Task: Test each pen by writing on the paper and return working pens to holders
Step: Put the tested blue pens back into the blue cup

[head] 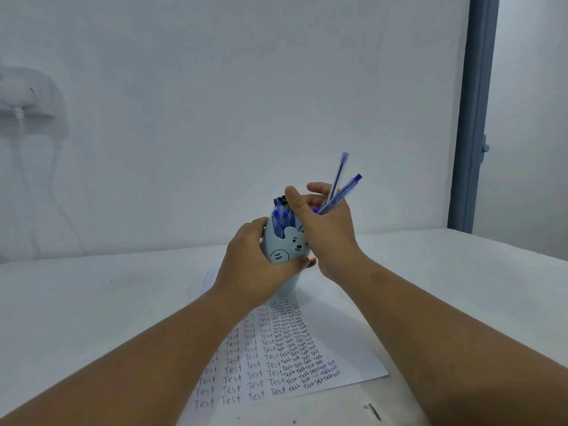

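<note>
The left hand (258, 259) wraps round a pale blue bear-faced pen holder (284, 250), lifted clear above the far end of the paper (344, 348). The right hand (325, 229) sits at its rim, fingers curled round two blue pens (339, 192) that angle up and to the right; more blue and black pens (281, 215) stand inside. The sheet, filled with rows of "Test", lies on a white table (92, 302), bare on both sides out to a white wall (246, 87). A blue door frame (475, 118) stands at right, and a small screw (373, 410) lies near the front edge.
</note>
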The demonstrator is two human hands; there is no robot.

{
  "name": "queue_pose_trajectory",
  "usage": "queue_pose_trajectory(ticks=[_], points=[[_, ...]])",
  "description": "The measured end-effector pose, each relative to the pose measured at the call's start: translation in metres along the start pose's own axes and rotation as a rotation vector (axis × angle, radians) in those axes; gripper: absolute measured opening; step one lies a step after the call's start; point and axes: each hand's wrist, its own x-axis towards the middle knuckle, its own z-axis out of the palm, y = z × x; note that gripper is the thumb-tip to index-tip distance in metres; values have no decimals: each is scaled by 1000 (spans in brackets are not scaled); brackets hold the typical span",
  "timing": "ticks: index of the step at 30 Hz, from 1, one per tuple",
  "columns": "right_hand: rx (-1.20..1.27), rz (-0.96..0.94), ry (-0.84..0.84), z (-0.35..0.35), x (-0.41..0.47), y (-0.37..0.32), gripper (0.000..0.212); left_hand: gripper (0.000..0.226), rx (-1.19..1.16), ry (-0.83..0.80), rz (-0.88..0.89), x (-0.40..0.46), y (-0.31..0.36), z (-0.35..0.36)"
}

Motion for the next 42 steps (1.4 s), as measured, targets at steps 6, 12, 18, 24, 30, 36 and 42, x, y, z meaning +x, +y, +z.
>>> queue_pose_trajectory(ticks=[6, 12, 18, 24, 30, 36, 42], points=[[-134, 55, -183, -5, 4, 3, 79, 69, -3, -38, -25, -2, 0, -1], [-7, -1, -100, -8, 6, 0, 89, 62, -63, -19, -80, -2, 6, 1], [46, 11, 10, -5, 9, -1, 57, 59, -93, -47, -110, -5, 11, 4], [135, 43, 92, -10, 14, -8, 57, 58, -62, -78, -73, -7, 11, 7], [-128, 167, -109, -9, 4, -2, 62, 59, -58, -37, -82, -7, 8, 6], [-174, 125, -181, -14, 3, -2, 44, 61, -47, 6, -119, -3, 6, 1], [-109, -27, -153, -15, 3, -1, 92, 57, -68, -42, -83, -5, 8, 4]])
